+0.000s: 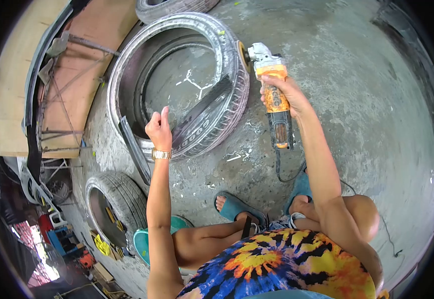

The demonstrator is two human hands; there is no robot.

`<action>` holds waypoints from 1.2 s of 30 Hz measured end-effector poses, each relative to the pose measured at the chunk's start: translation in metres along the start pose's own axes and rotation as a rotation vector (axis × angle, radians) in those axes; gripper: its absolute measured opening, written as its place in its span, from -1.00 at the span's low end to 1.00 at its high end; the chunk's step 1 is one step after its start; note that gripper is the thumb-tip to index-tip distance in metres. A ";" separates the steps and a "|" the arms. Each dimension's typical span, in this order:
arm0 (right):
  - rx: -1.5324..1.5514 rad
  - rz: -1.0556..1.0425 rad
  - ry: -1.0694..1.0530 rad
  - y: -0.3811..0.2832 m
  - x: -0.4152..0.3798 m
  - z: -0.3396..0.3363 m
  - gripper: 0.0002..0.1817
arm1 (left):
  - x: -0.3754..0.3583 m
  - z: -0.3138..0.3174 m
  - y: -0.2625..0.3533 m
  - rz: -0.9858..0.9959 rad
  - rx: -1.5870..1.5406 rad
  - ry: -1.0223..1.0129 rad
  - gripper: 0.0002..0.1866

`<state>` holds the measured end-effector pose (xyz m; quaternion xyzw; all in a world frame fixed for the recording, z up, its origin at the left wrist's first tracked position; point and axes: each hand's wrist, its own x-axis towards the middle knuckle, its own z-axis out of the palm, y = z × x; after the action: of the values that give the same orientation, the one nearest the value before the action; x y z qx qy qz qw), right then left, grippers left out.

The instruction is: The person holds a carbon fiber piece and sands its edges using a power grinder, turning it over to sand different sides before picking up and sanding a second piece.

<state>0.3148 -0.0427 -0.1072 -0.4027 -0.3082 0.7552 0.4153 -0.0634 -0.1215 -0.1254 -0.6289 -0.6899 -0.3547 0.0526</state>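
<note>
My right hand (284, 92) is wrapped around the body of an orange and grey angle grinder (279, 112). Its disc (243, 56) is right at the outer tread of a large tire (234, 107) lying on its side. Over the near part of that tire is my left hand (158, 130), fingers curled and thumb raised, with a metal-band watch (161, 154) on the wrist. Whatever those fingers hold is hidden. Beside it runs a dark sidewall band (199, 117) with raised white lettering. A narrow rubber strip (134, 152) slants down left of the wrist.
Another tire (119, 202) lies at the lower left, beside a teal round stool (141, 245). Part of a further tire (177, 9) shows at the top. Wooden boards (90, 65) stand on the left. The grinder's cord (289, 178) trails past my sandalled feet over the concrete floor (346, 89).
</note>
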 end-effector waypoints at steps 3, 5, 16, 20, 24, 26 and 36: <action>-0.006 -0.008 0.007 -0.001 -0.003 0.000 -0.46 | 0.012 -0.003 0.039 -0.020 -0.265 -0.036 -0.89; 0.003 -0.017 0.015 -0.002 -0.005 -0.001 -0.46 | 0.012 -0.009 0.024 0.037 -0.296 -0.163 -0.68; -0.007 -0.011 -0.003 -0.001 -0.005 -0.011 -0.49 | 0.032 -0.017 0.046 0.145 0.047 -0.838 -0.60; 0.004 -0.011 0.000 -0.001 -0.008 -0.008 -0.49 | 0.020 0.012 0.081 0.251 0.042 -0.603 -0.38; 0.002 -0.004 0.007 0.001 -0.010 -0.008 -0.50 | -0.006 0.048 0.101 0.223 0.324 -0.395 -0.31; 0.001 -0.022 -0.010 0.002 -0.008 -0.006 -0.51 | 0.000 0.051 0.092 0.233 0.291 -0.480 -0.27; -0.128 -0.145 0.011 0.002 -0.010 -0.003 -0.50 | 0.039 0.004 0.093 0.462 0.116 -0.525 -0.39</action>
<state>0.3202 -0.0516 -0.1069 -0.4093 -0.3818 0.6997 0.4439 0.0141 -0.0911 -0.0692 -0.8340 -0.5384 -0.1198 -0.0123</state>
